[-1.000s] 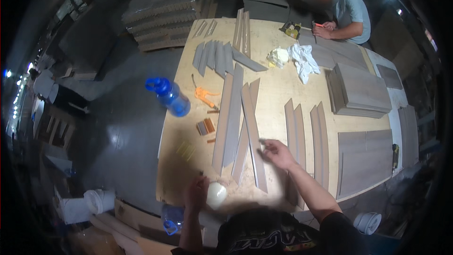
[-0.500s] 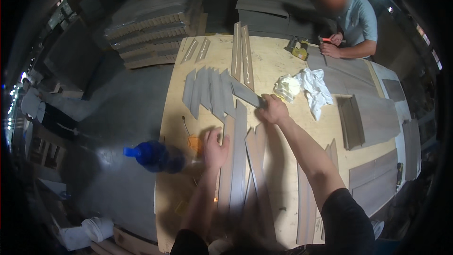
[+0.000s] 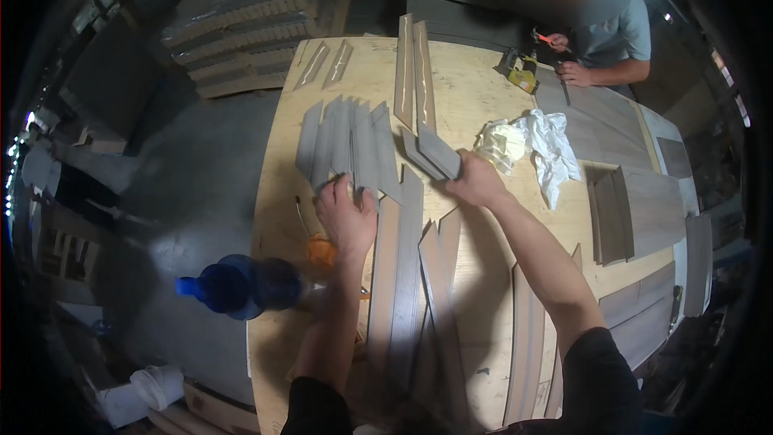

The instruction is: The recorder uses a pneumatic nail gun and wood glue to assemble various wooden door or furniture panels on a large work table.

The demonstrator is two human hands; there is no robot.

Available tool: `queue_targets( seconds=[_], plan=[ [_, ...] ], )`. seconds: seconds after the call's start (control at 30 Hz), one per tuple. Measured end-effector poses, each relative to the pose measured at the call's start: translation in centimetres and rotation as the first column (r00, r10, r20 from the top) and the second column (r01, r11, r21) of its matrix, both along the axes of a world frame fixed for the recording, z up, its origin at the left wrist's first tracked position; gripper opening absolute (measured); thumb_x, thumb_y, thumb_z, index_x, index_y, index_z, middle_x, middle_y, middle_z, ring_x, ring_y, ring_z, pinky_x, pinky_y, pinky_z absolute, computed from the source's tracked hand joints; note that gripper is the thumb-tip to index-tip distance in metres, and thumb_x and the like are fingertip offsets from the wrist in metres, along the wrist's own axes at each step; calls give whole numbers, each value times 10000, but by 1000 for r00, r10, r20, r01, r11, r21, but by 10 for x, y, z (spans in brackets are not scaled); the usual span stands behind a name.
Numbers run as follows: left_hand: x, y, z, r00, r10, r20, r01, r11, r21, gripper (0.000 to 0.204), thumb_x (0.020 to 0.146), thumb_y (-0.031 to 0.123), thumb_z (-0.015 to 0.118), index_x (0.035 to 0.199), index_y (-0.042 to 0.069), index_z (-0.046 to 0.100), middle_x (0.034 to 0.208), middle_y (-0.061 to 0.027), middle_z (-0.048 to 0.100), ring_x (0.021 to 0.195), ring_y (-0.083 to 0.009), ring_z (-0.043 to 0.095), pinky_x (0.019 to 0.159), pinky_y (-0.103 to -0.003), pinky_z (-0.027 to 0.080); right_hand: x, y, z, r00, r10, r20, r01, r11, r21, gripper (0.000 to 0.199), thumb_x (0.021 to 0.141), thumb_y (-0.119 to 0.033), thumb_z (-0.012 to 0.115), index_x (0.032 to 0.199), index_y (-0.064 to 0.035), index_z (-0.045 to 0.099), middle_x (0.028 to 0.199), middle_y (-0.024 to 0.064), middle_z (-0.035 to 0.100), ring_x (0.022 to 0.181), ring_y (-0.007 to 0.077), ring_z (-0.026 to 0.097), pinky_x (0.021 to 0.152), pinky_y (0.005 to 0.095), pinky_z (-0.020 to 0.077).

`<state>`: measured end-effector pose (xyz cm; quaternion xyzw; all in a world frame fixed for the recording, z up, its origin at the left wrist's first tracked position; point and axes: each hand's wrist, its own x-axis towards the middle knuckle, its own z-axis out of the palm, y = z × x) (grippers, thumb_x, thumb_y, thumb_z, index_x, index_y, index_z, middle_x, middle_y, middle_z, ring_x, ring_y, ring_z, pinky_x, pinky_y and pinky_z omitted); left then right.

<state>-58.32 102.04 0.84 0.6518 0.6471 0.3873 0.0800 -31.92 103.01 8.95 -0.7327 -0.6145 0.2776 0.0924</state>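
Grey flat mitred strips (image 3: 348,145) fanned at centre frame, right hand (image 3: 477,183) gripping short grey piece (image 3: 433,153), left hand (image 3: 348,217) spread flat below the fan.

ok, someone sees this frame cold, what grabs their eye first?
Probably the right hand gripping short grey wooden strips mid-table, with the left hand resting flat at the near end of a fanned row of grey slats. Next, the crumpled white cloth right of the hands, and the blue plastic bottle lying at the left edge of the pale plywood table. Another person's hand rests at the far end.
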Motion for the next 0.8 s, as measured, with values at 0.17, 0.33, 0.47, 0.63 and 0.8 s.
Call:
queue_targets(
  seconds=[0.17,0.33,0.47,0.63,0.8],
  plan=[
    [49,-117,20,476,-138,869,651,719,-243,549,1040,391,613,1464,55,517,1411,-152,560,1279,-256,555,1014,-404,502,0,-145,1,389,-277,-879,238,951,-195,698,878,-84,698,1514,-48,413,1321,141,628,1175,244,627,1020,366,502],
    [77,-279,30,193,475,859,911,238,-337,784,1061,548,517,1614,49,274,1502,-119,498,1404,-263,462,1067,-397,468,-33,-316,-12,296,-532,-793,407,822,-399,589,916,-95,684,1462,-39,470,1281,136,641,1137,205,639,923,336,540],
    [80,-385,24,557,412,721,681,270,-681,566,1006,418,680,1373,20,512,1292,-112,568,1179,-196,536,940,-353,484,-36,-431,-27,326,-659,-678,514,726,-458,655,886,-57,717,1484,-17,454,1302,153,629,1188,225,623,973,348,520],
    [74,-434,26,737,172,654,614,235,-753,300,982,279,675,947,7,552,1296,-235,556,1230,-287,552,1039,-399,431,-36,-492,-16,516,-607,-605,647,738,-189,759,873,-66,728,1540,-12,369,1361,183,585,1241,262,593,1043,362,485],
    [59,-438,0,898,-192,395,350,857,-379,223,964,200,667,972,-5,581,1247,-229,575,1144,-367,575,956,-420,465,-30,-513,-10,488,-631,-604,574,752,-323,740,898,-177,749,1533,-12,406,1293,178,632,1114,235,629,963,356,502]
  ],
)
